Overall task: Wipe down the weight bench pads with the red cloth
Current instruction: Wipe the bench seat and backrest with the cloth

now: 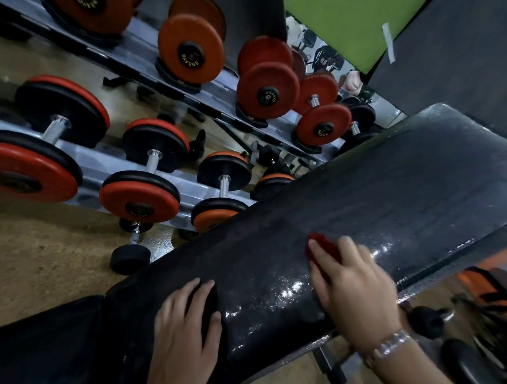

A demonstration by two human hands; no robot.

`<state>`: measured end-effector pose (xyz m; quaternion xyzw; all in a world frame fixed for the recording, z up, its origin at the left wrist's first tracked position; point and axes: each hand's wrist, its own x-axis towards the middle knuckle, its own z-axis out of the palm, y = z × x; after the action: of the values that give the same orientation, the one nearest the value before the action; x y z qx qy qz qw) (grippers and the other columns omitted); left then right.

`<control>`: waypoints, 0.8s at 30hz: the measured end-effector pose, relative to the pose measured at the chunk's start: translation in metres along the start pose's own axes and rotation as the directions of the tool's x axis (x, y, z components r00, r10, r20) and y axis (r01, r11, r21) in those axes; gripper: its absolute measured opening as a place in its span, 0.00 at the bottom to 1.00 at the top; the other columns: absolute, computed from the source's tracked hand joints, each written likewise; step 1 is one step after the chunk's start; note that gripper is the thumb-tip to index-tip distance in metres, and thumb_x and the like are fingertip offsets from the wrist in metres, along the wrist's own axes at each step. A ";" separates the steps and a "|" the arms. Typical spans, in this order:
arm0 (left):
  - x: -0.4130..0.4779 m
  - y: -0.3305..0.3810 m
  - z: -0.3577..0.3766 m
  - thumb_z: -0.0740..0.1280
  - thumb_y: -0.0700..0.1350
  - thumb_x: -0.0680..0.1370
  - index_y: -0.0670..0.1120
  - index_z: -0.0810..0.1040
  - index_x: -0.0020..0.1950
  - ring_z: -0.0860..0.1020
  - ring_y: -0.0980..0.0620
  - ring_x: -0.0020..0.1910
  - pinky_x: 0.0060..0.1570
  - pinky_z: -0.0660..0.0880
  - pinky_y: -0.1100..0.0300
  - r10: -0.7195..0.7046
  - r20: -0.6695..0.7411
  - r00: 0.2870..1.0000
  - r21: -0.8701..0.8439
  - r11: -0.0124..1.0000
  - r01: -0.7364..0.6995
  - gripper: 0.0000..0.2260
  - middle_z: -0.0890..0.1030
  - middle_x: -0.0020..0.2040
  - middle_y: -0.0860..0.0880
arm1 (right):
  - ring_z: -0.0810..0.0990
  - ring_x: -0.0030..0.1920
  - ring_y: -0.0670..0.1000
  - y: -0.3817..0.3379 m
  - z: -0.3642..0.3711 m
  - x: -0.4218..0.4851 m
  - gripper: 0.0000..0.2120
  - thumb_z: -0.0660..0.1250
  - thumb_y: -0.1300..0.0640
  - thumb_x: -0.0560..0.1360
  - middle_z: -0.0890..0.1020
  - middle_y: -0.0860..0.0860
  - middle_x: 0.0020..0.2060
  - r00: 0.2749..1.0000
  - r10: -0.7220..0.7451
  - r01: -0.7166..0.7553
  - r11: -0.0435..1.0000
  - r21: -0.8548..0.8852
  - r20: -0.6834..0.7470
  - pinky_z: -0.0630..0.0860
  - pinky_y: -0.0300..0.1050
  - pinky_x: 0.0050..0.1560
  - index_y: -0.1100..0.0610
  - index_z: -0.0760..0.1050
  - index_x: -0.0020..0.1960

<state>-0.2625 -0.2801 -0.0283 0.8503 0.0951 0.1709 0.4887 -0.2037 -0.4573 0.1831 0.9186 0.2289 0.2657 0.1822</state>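
The long black back pad [379, 190] of the weight bench slants from lower left to upper right, its surface glistening wet near the middle. A separate black seat pad [45, 353] lies at the lower left. My right hand [353, 289], with a watch on its wrist, presses the red cloth [322, 245] flat on the back pad; only a small part of the cloth shows past my fingers. My left hand [184, 335] rests palm down on the lower end of the back pad, fingers spread, holding nothing.
A grey two-tier rack [144, 171] with several red and black dumbbells stands close beyond the bench. A small black dumbbell [131, 252] lies on the tan floor. The bench frame [331, 365] and orange-black equipment [490, 293] sit at the lower right.
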 end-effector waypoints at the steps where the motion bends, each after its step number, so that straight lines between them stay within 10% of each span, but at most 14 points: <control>1: 0.001 0.000 0.001 0.56 0.59 0.78 0.57 0.71 0.73 0.68 0.52 0.70 0.67 0.66 0.48 -0.007 -0.008 1.000 0.003 1.000 0.007 0.24 0.70 0.71 0.57 | 0.73 0.39 0.52 -0.006 0.004 -0.002 0.16 0.67 0.47 0.76 0.74 0.49 0.45 0.999 -0.037 0.037 0.999 0.001 0.006 0.74 0.45 0.27 0.49 0.80 0.62; 6: 0.003 -0.001 0.002 0.57 0.58 0.77 0.55 0.75 0.70 0.70 0.50 0.67 0.63 0.67 0.49 0.004 -0.050 0.999 0.022 1.000 -0.003 0.23 0.73 0.68 0.54 | 0.74 0.39 0.51 0.005 0.005 -0.037 0.19 0.68 0.46 0.72 0.75 0.48 0.45 0.961 -0.274 0.272 0.960 0.058 0.024 0.76 0.47 0.29 0.46 0.79 0.63; 14: -0.003 0.002 0.003 0.58 0.57 0.77 0.55 0.73 0.74 0.72 0.49 0.65 0.62 0.66 0.52 0.081 -0.027 0.996 0.051 0.995 -0.080 0.25 0.74 0.67 0.55 | 0.75 0.39 0.52 0.036 -0.013 0.000 0.17 0.67 0.48 0.77 0.75 0.50 0.45 0.999 -0.030 0.028 0.997 -0.077 -0.030 0.75 0.46 0.30 0.51 0.80 0.64; 24: -0.007 0.025 0.010 0.56 0.58 0.81 0.59 0.65 0.78 0.64 0.52 0.75 0.70 0.61 0.49 0.239 0.040 0.970 0.019 0.971 -0.240 0.25 0.66 0.77 0.57 | 0.76 0.40 0.52 0.061 -0.022 -0.028 0.17 0.66 0.45 0.75 0.76 0.49 0.45 0.993 -0.114 0.114 0.993 -0.011 -0.013 0.74 0.43 0.31 0.45 0.80 0.63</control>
<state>-0.2650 -0.3034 -0.0125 0.8642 -0.0152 0.2115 0.4563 -0.2181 -0.5174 0.2172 0.9012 0.2809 0.2624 0.2001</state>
